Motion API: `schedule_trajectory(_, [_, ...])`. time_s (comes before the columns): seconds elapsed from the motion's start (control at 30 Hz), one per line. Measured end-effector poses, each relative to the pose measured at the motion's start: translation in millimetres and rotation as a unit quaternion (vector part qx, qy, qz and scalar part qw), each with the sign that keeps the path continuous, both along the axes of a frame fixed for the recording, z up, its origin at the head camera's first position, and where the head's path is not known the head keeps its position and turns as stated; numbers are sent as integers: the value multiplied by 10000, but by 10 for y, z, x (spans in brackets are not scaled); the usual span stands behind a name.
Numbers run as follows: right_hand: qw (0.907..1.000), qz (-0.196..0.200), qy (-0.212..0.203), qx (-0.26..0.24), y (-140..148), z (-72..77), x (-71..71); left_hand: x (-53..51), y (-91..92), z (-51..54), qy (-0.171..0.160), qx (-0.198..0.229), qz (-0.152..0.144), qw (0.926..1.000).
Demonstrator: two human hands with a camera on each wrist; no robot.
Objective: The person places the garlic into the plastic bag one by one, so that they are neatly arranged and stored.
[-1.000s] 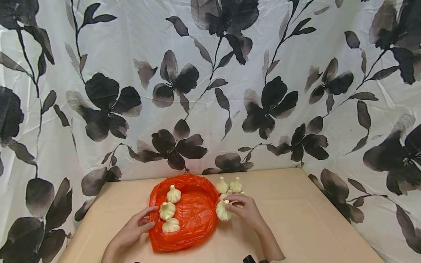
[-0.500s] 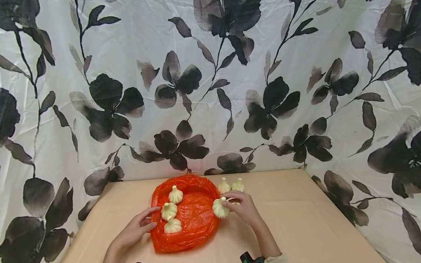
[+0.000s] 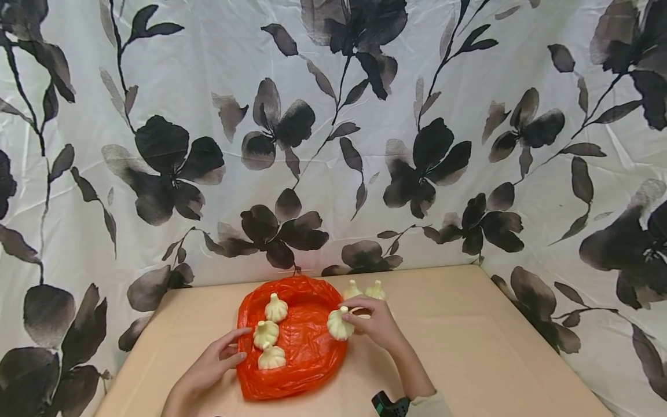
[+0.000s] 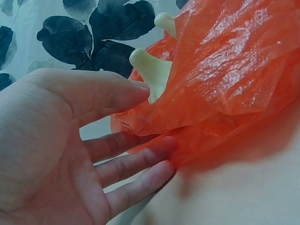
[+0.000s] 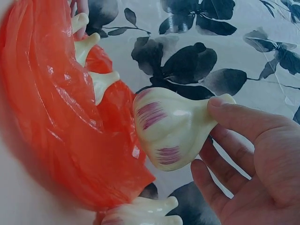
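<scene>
My right hand [image 3: 374,321] pinches a garlic bulb [image 3: 340,323] by its stem, over the right side of a red plastic bag [image 3: 307,341]. In the right wrist view, this pale garlic bulb [image 5: 168,129] shows purple streaks. Thumb and fingers of my left hand [image 3: 213,359] touch the bag's left rim. Seen from the left wrist, those fingers are spread and fairly straight against the plastic. Inside the bag's left side sit three bulbs: a far garlic bulb [image 3: 276,308], a middle garlic bulb [image 3: 266,335] and a near garlic bulb [image 3: 271,358].
Behind my right hand stand a garlic bulb [image 3: 352,288] and another garlic bulb [image 3: 376,289]; the hand partly hides the group. The tan table [image 3: 469,347] ends at a white floral cloth [image 3: 333,174] hanging behind. A black device [image 3: 389,405] is strapped near my right wrist.
My right hand has lifted the bulb away from the group outside the bag and carried it left over the bag's right rim. My left hand stays at the left rim.
</scene>
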State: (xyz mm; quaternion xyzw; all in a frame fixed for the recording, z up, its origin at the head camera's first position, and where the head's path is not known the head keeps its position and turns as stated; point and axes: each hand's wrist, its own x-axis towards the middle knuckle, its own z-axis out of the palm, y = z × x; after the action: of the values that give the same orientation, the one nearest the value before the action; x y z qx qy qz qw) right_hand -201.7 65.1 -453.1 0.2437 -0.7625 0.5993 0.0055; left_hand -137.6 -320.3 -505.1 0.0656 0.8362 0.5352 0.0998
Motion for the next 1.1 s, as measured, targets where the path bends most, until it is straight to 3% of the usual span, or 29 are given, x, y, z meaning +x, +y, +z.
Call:
schedule_trajectory(0.7, [9982,134,417,401,-200,-5,-21,24,7,15,-72,22,-23,10000])
schedule_trajectory(0.83, [9979,265,378,459,-256,176,99,27,9,22,-91,103,-30,9999])
schedule_trajectory(0.93, [9980,351,329,422,-286,164,97,40,16,26,-139,177,-9,9997])
schedule_trajectory(1.1, [9986,340,86,395,-334,-11,9,62,29,18,-111,123,4,9999])
